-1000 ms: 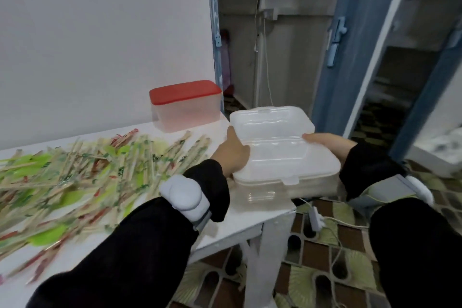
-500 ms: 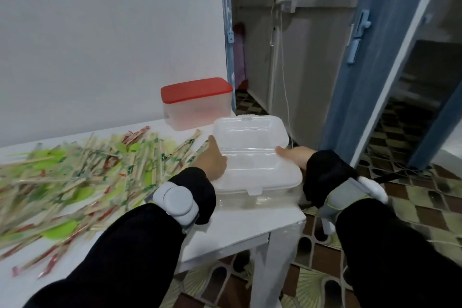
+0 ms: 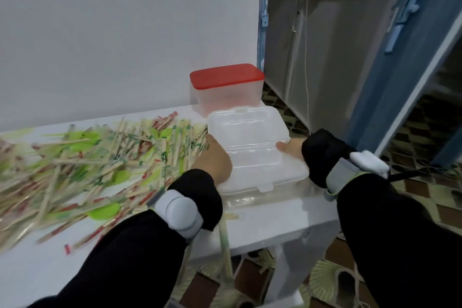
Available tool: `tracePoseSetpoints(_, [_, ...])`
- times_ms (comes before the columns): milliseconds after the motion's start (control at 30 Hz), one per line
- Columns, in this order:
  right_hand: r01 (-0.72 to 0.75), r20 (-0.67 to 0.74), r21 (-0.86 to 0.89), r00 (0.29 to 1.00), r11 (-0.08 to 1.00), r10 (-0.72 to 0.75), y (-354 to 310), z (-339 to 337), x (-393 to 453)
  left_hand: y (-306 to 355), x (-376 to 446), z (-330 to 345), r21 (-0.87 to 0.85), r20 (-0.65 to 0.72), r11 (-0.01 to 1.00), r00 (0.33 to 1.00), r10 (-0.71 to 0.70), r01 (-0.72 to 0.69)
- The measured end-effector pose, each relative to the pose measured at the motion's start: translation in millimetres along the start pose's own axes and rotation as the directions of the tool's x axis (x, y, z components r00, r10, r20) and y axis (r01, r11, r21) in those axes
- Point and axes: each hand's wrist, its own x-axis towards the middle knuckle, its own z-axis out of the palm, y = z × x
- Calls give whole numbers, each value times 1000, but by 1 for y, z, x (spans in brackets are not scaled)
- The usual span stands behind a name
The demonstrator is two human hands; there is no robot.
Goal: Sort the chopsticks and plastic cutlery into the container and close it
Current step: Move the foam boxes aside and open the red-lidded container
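Observation:
A clear plastic clamshell container (image 3: pixel 252 147) with its lid down rests on the right end of the white table (image 3: pixel 265 225). My left hand (image 3: pixel 212 160) grips its left side and my right hand (image 3: pixel 291 149) grips its right side. A wide heap of wrapped chopsticks (image 3: pixel 82 165) mixed with green plastic cutlery (image 3: pixel 103 211) covers the table to the left of the container, touching my left hand.
A clear tub with a red lid (image 3: pixel 226 87) stands against the wall just behind the clamshell. The table's right edge is near the container, with patterned floor tiles (image 3: pixel 422 197) below. A blue door frame (image 3: pixel 400 70) rises at the right.
The clamshell has come down and leftward from the air over the table's edge onto the table top. Both hands stayed on its sides.

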Motion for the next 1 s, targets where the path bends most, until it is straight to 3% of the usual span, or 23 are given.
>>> tracePoseSetpoints(133, [-15, -76, -137, 997, 990, 4, -4, 0, -11, -4, 3, 4, -22, -20, 999, 999, 31, -31])
tracePoseSetpoints(233, [17, -147, -141, 988, 990, -38, 1, -2, -17, -1, -4, 2, -29, -42, 998, 998, 48, -49])
tracePoseSetpoints(367, [-1, -130, 35, 992, 999, 5, 2, -15, -24, 3, -4, -15, 4, -26, 998, 998, 62, -62])
tracePoseSetpoints(433, [-89, -85, 179, 991, 980, 106, 1, -26, -30, 2, 4, -26, -38, 5, 998, 998, 59, -58])
tracePoseSetpoints(500, [-136, -68, 162, 987, 977, 149, -6, -40, -39, 2, 10, -37, -93, 26, 993, 996, 80, -77])
tracePoseSetpoints(600, [-55, -130, -23, 990, 998, 52, -22, -65, -36, 4, 17, -57, -71, -2, 993, 995, 98, -98])
tracePoseSetpoints(800, [153, -176, 36, 974, 988, -144, -64, -83, -8, 22, 50, -92, 83, -120, 991, 986, 112, -103])
tracePoseSetpoints(1000, [316, -229, -108, 915, 942, -333, -92, -80, 53, 53, 111, -108, 293, -263, 945, 939, 223, -143])
